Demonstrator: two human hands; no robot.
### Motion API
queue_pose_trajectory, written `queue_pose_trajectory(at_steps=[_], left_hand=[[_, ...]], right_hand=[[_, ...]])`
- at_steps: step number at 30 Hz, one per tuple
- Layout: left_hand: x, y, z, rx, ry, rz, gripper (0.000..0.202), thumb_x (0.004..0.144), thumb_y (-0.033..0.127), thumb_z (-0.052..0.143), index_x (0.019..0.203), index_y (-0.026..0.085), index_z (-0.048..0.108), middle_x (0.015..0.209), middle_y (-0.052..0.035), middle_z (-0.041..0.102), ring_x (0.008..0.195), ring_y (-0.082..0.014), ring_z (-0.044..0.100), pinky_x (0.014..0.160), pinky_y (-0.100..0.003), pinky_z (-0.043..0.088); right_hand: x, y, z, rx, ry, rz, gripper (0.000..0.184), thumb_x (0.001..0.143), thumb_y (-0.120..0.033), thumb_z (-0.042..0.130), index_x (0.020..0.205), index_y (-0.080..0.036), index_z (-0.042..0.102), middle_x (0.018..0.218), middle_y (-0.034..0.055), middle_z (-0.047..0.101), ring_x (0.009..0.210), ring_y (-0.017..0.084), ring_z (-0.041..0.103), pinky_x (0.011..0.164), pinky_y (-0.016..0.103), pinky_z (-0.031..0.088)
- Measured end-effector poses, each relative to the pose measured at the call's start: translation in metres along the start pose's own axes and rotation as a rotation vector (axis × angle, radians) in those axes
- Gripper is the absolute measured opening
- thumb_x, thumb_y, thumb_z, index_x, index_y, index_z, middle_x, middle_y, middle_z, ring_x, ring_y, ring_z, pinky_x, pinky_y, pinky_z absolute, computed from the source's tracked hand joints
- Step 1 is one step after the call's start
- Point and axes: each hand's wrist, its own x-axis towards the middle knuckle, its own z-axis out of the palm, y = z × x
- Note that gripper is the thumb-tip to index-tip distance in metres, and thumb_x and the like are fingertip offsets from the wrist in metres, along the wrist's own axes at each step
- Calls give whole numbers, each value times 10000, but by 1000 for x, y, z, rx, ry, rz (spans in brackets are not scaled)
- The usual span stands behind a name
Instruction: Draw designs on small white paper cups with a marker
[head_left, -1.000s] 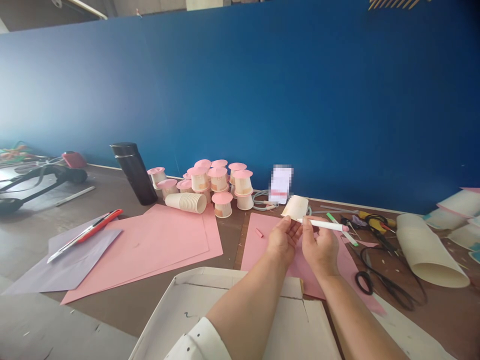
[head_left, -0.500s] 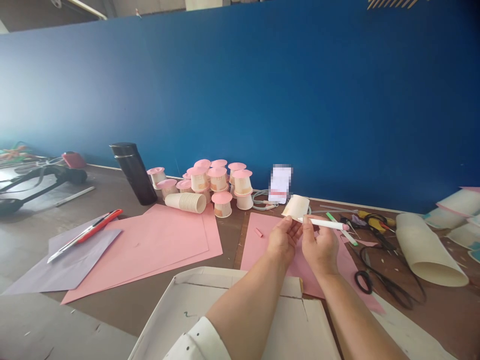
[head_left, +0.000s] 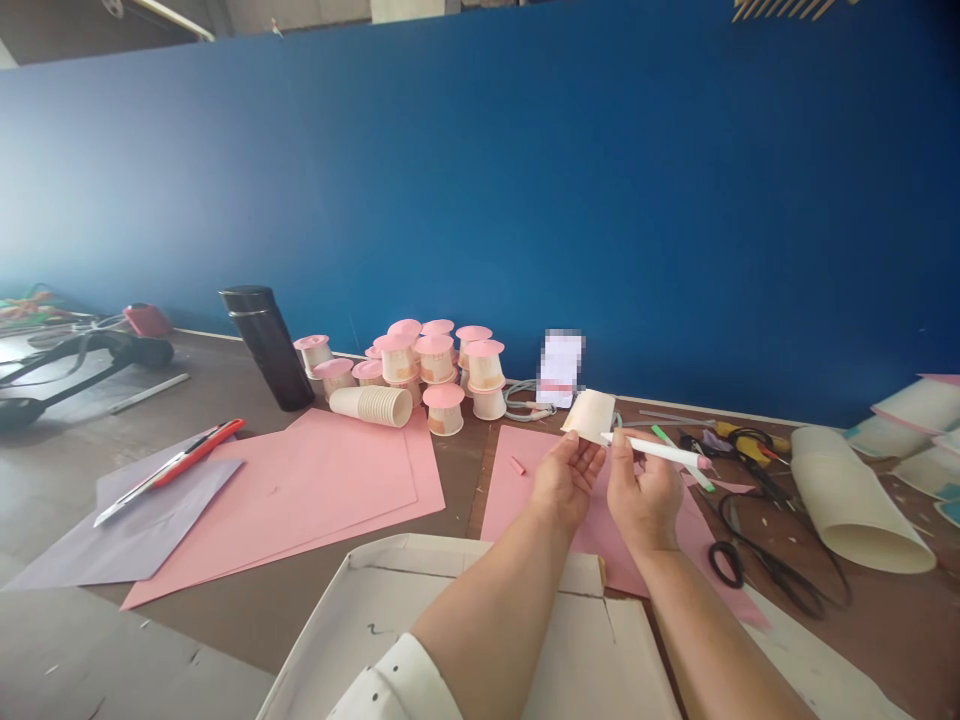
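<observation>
My left hand [head_left: 564, 478] holds a small cream paper cup [head_left: 592, 414] by its lower edge, fingers curled around it. My right hand [head_left: 642, 495] pinches a white pen with a pink end [head_left: 660, 452], its tip held against the cup's side. Both hands hover over a pink paper sheet [head_left: 525, 490] on the brown table. A heap of small cups topped with pink discs [head_left: 431, 365] stands behind, with a stack of plain paper cups [head_left: 373, 404] lying on its side.
A black flask [head_left: 267, 346] stands left of the cups. Pink sheets [head_left: 315, 485], grey paper [head_left: 112, 530] and a red knife [head_left: 176, 462] lie left. Black scissors [head_left: 765, 560], a glue gun [head_left: 746, 438] and a rolled cream sheet [head_left: 855, 500] lie right. A white cardboard tray [head_left: 375, 620] sits near me.
The pen has shifted slightly to the right and tilted a little, its tip still at the cup. The left hand and cup have barely moved.
</observation>
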Motion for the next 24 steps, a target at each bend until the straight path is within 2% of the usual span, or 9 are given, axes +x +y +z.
queue_pose_trajectory(at_steps=[12,24], left_hand=[[2,-3,-2,42,-40,10,154,797,199,578,875,85,647,873,-120,685,797,-153,663,787,-255,535],[0,-2,1,19,-23,17,155,788,183,586,893,81,639,881,-121,678,781,-148,662,777,-242,532]], right_hand=[[0,0,2,-47,-59,-50,270,870,-381,460,891,-159,613,840,96,661,782,199,607,691,309,452],[-1,3,3,-71,-16,-65,263,870,-368,454,880,-153,606,853,109,658,749,198,594,676,319,453]])
